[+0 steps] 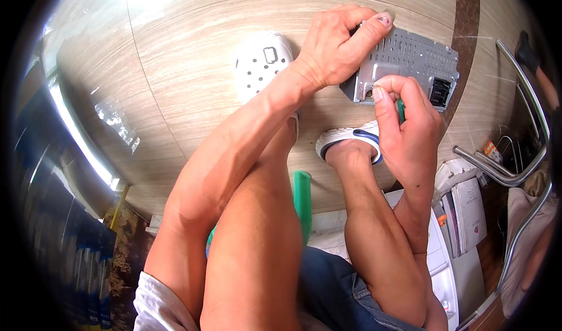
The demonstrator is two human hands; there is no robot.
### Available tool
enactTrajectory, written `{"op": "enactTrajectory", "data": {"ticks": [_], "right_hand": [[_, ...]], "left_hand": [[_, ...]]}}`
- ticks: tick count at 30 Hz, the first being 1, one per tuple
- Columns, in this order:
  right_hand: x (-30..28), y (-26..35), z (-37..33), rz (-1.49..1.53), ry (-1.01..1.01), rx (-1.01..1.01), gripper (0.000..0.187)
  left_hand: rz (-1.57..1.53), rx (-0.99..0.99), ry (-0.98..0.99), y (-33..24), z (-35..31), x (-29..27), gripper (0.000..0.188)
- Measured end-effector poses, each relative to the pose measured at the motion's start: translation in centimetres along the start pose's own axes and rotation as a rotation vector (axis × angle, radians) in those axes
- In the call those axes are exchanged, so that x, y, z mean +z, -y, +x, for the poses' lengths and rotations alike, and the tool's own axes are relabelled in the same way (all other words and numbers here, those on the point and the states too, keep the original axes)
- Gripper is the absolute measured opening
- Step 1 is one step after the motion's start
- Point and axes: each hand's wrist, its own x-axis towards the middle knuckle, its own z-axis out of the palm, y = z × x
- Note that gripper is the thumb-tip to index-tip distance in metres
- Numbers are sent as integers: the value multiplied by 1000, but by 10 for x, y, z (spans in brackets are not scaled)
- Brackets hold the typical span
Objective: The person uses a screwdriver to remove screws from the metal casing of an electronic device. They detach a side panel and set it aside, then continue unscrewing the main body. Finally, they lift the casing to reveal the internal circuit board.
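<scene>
A grey metal box [404,53], perforated with rows of small holes and looking like a car radio, lies tilted above the floor tiles near my feet. On its right end is a black connector socket [439,91]. My left hand [342,44] grips the box's upper left corner, thumb along the top edge and fingers behind it. My right hand [407,114] is closed in a pinch at the near edge, beside a small round fitting. A bit of green [401,111] shows inside that hand; the rest of it is hidden by the fingers.
White clogs [263,62] are on my feet, on beige tiles with a dark brown strip [466,32]. A green plastic seat edge [302,205] shows between my legs. To the right stand a chrome tube frame [541,120], white drawers [442,266] and books [468,214]; another person's leg is beyond.
</scene>
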Motion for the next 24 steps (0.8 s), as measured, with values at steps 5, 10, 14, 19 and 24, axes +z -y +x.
{"op": "enactTrajectory", "data": {"ticks": [5,10,14,19,24], "right_hand": [[0,2,0,-26,2,4,7],[0,7,2,-35,12,66,7],[3,3,2,-39,-45,22,8],[6,-5,-2,-41,-74,-40,9],[7,-7,-5,-27,-88,-68,13]], "left_hand": [[-13,15,6,2,-1,0,45],[-89,-41,13,6,0,2,45],[-60,-39,13,5,1,2,45],[-23,-22,15,1,-1,1,44],[-42,-20,6,3,-1,2,44]]}}
